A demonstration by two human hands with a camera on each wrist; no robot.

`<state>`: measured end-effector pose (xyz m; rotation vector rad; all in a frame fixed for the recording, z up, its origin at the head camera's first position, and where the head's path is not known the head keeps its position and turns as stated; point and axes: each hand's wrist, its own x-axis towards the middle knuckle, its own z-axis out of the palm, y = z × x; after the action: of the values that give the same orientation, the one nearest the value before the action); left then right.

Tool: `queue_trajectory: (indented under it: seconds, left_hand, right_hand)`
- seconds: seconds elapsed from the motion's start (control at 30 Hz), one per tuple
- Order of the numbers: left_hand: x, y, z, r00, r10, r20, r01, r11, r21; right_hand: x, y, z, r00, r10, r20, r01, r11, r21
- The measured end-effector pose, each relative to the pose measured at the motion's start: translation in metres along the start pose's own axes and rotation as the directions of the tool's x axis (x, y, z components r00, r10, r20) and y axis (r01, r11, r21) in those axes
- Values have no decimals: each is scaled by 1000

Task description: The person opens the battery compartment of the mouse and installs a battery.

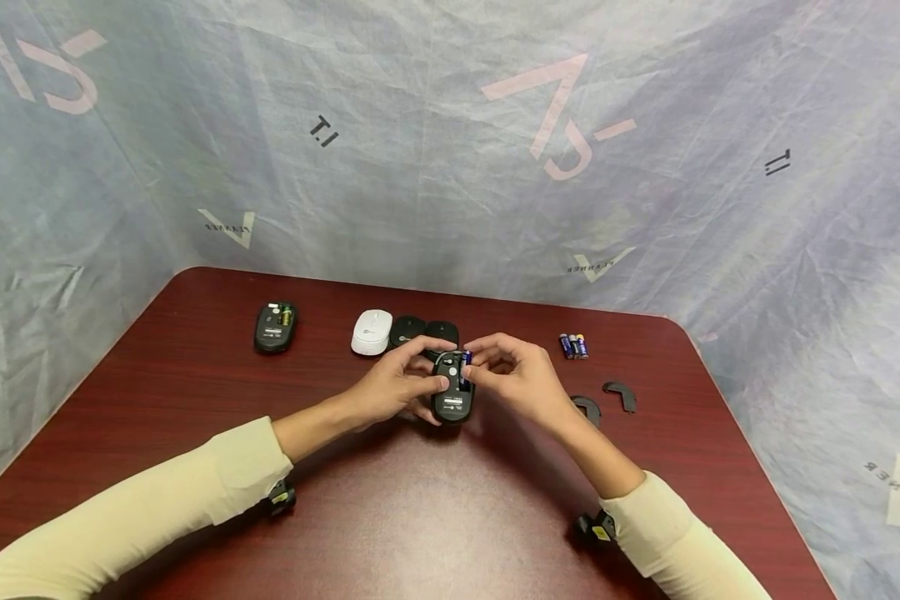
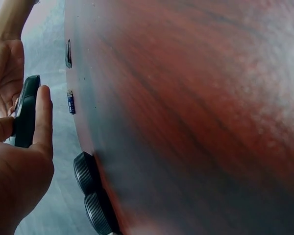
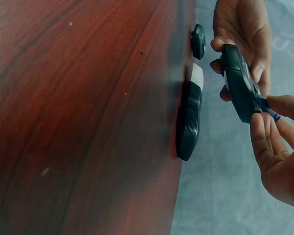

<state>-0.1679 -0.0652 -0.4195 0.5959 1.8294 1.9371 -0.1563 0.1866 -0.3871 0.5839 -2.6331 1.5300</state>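
A black computer mouse [image 1: 452, 404] is held underside up above the table, its battery compartment uncovered. My left hand [image 1: 397, 379] grips it by its left side, thumb on the underside and fingers beneath. With thumb and fingers my right hand [image 1: 521, 375] pinches a blue battery [image 1: 467, 358] at the compartment's upper end. In the right wrist view the battery [image 3: 267, 107] sticks out at a tilt from the mouse [image 3: 238, 83]. How deep its inner end sits is hidden by the fingers.
A white mouse [image 1: 372, 332] and two black mice [image 1: 408, 330] stand in a row behind my hands. At the left lies an upturned black mouse [image 1: 273, 327] with a battery inside. Several batteries [image 1: 573, 346] and two dark curved covers [image 1: 621, 395] lie at the right.
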Motion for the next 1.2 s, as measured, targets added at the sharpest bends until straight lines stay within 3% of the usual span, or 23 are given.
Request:
queue_trajectory:
  seconds: [0.27,0.6,0.93,1.2]
  left_hand:
    - [1,2,1,1000,20,2,-20,1000,18]
    - [0,2,1,1000,24,16,-24,1000,16]
    - [-1,2,1,999,44,9,-44,999,30]
    - [1,4,4,999,42,-5,-41,997,66]
  right_hand:
    - [-2,0,1,1000,-5,2,5,998,-59]
    - [-2,2,-3,996,84,4,-84,995,54]
    - [1,3,-3,979,195,61,-201,971,131]
    - [2,6,-2,988,152,23,-153,979,134]
